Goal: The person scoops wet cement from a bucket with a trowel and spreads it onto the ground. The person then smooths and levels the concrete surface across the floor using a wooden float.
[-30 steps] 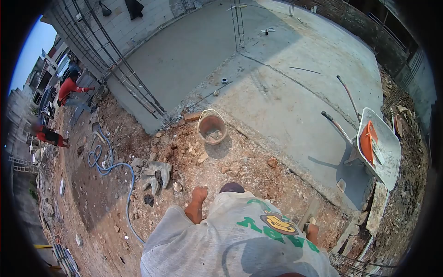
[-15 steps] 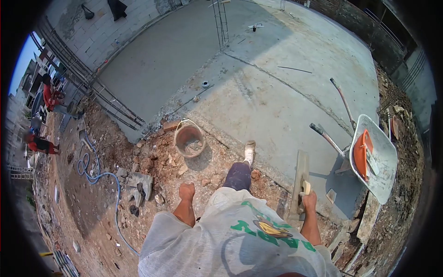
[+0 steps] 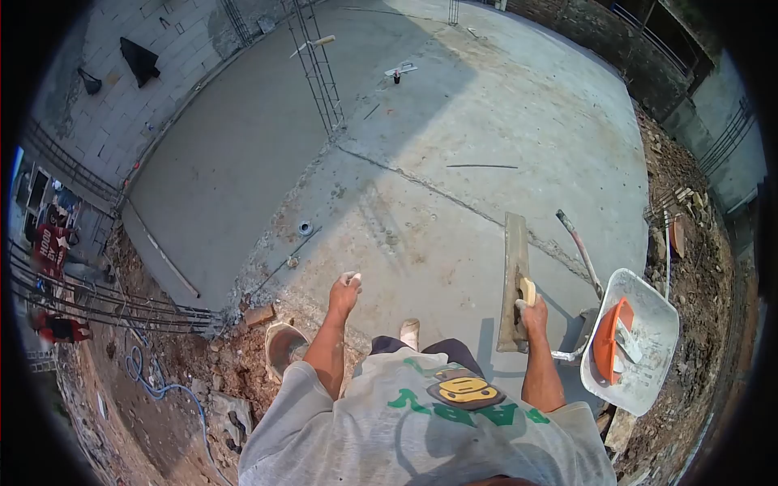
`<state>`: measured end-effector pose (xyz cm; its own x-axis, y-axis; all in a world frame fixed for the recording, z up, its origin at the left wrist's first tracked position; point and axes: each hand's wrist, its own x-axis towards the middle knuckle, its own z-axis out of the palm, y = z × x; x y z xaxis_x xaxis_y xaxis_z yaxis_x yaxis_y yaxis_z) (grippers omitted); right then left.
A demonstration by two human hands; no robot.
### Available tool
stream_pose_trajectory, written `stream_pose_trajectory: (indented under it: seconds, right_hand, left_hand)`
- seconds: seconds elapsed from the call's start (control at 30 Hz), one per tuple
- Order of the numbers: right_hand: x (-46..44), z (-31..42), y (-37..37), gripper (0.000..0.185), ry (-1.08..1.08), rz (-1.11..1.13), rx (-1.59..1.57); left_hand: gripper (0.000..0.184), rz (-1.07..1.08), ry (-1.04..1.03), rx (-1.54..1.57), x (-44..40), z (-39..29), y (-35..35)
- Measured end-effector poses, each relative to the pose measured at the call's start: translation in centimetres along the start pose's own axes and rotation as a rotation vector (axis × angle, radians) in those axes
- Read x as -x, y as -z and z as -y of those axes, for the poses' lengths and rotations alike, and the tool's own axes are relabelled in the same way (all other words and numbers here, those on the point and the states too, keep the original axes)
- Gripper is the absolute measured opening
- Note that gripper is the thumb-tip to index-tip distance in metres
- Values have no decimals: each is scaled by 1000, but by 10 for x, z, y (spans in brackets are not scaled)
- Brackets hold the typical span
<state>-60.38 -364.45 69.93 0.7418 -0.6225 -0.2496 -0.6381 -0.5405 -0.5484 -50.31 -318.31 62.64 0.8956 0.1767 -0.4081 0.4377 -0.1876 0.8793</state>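
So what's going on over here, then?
Someone is at a concrete slab, gripping a long flat tool by its handle in the right hand. The left hand is loosely curled, nothing plainly in it. A bucket stands at left; a wheelbarrow at right holds something orange.

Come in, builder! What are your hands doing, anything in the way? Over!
Right hand gripping long float. Left hand curled, no tool visible. Wheelbarrow close by, right side.
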Motion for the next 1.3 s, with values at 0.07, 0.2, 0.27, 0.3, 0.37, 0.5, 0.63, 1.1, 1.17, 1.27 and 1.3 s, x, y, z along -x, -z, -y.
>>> stream_pose_trajectory:
  seconds: [0.07, 0.2, 0.27, 0.3, 0.37, 0.5, 0.63, 1.1, 1.17, 1.27, 1.3]
  right_hand:
    - [-41, -18, -6, 44, -39, -51, -42]
    - [-117, -30, -10, 41, -194, -114, -35]
    - [-153, -28, -9, 39, -300, -88, -63]
    - [-173, -28, -10, 38, -338, -82, -104]
    - [-209, -31, -12, 36, -376, -76, -77]
    - [-372, -44, -42, 32, -529, 20, -208]
    - [-521, -23, -43, 39, -419, 40, 64]
    - [-938, 269, -41, 38, -292, -31, 142]
    - [-957, 285, -35, 31, -279, 13, 337]
    - [-992, 230, -56, 25, 108, 409, 797]
    - [-1017, 238, -57, 26, 72, 476, 780]
  left_hand:
    - [44, 33, -91, 23, -38, -89, -17]
    - [43, 11, -84, -35, -140, -125, -47]
    - [41, -45, 26, -37, -185, -94, -62]
    - [40, -72, 83, -44, -204, -72, -69]
    - [36, -217, 215, -369, -265, 81, -65]
    - [37, 79, 537, -466, -245, 59, -93]
    - [37, 66, 657, -271, -273, -64, -152]
    - [35, 272, 124, -854, -920, -332, -420]
    - [38, 37, 230, -322, -958, -496, -467]
    - [40, 130, -8, -141, -1056, -622, -524]
    - [39, 139, -72, -121, -1068, -673, -539]
